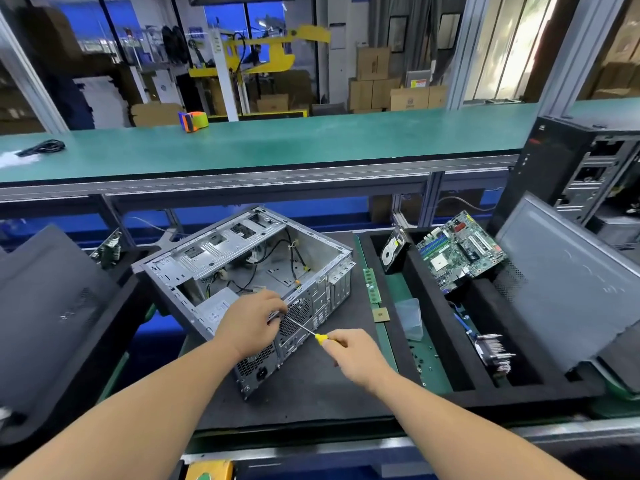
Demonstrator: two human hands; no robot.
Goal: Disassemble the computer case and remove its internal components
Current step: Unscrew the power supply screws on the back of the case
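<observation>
One open grey sheet-metal computer case (242, 271), lying on its side on a black foam mat (311, 386), loose black cables inside. Left hand (251, 322) curled over the rear top edge of the case, fingers gripping the rim. Right hand (349, 351) pinching a yellow-handled screwdriver (311, 332), thin steel shaft angled up-left to the rear panel beside the left fingers. Just right of the mat: green memory stick (371, 285), small square processor chip (381, 314). Farther right, green motherboard (460, 251) propped in a black foam tray (408, 341).

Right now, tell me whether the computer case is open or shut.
Open: the computer case lies on its side, panel off, cables and bare floor showing inside.
</observation>
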